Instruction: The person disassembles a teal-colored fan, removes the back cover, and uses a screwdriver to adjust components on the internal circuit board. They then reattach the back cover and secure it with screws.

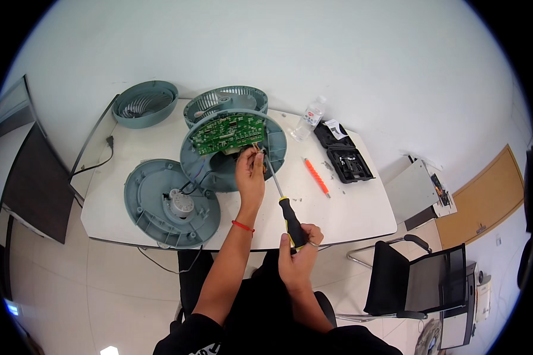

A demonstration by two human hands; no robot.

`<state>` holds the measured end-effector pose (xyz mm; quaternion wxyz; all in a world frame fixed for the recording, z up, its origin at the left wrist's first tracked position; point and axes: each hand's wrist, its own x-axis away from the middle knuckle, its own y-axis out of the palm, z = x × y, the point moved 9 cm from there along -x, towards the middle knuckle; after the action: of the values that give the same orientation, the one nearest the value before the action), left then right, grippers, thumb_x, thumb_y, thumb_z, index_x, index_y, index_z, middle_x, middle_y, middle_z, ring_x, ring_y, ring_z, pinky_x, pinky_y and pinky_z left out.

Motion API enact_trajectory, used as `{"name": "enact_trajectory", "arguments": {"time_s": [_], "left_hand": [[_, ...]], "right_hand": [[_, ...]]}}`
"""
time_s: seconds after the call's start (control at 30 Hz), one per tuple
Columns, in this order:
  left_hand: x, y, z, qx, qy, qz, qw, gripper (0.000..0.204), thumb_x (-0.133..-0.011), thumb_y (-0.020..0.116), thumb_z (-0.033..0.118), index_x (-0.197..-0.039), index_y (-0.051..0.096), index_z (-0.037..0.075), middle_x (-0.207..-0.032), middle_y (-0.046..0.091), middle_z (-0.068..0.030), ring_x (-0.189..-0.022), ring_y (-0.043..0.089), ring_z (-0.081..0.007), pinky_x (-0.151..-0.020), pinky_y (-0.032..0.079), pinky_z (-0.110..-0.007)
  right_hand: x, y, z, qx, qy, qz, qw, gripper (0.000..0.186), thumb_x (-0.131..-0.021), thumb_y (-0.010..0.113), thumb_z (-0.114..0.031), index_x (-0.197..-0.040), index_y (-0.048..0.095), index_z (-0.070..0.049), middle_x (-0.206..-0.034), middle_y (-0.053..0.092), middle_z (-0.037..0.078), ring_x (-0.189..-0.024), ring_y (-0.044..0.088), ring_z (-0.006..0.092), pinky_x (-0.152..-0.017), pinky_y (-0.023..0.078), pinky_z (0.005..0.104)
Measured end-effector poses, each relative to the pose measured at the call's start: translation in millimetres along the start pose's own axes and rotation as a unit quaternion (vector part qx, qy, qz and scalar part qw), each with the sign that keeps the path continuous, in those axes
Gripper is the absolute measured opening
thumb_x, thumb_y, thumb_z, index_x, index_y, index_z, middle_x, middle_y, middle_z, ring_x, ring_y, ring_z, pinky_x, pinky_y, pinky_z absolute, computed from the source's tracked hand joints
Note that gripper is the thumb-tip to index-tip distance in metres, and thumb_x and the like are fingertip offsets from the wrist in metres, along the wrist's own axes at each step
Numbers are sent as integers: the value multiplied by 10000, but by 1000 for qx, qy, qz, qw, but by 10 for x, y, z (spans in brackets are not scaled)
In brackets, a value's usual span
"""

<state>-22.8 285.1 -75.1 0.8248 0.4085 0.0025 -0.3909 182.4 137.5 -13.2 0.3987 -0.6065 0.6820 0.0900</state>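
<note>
White table (349, 213), disassembled fan: risk of tool slip.
Right hand (299, 260) clasps the screwdriver (281, 198); left hand (250, 174) pinches wires beside the tip at the circuit board (228, 133). A slip could gouge fingers or board.

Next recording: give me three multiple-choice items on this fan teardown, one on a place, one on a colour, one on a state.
1. Where does the orange tool lie?
A. on the floor
B. on the table, right of the circuit-board housing
C. in the black case

2. What colour is the circuit board?
A. green
B. red
C. white

3. What does the right hand hold?
A. nothing
B. the bottle
C. the screwdriver

Answers: 1 B, it rests on the white tabletop; 2 A, the board is plainly green; 3 C, fingers wrap the black-and-yellow handle while the left hand touches the housing.
</note>
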Motion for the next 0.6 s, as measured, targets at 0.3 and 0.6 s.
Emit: {"name": "enact_trajectory", "arguments": {"time_s": [0.3, 0.6], "left_hand": [[1, -12, 16, -23, 15, -9, 1000, 174, -1028, 591, 130, -1148, 568, 5, -971, 622, -20, -729, 519, -41, -615, 434, -208], [-1, -17, 0, -32, 2, -16, 999, 193, -1024, 604, 144, -1164, 574, 15, -1008, 634, -16, -830, 555, -49, -687, 458, -217]], "right_hand": [[-44, -14, 148, -38, 200, -65, 977, 430, -979, 612, -115, -1365, 471, 13, -935, 632, 105, -684, 541, 134, -630, 437, 247], [-92, -15, 133, 33, 16, -31, 999, 472, -1005, 546, -165, -1401, 364, 18, -915, 572, 92, -722, 525, 139, -686, 445, 268]]}}
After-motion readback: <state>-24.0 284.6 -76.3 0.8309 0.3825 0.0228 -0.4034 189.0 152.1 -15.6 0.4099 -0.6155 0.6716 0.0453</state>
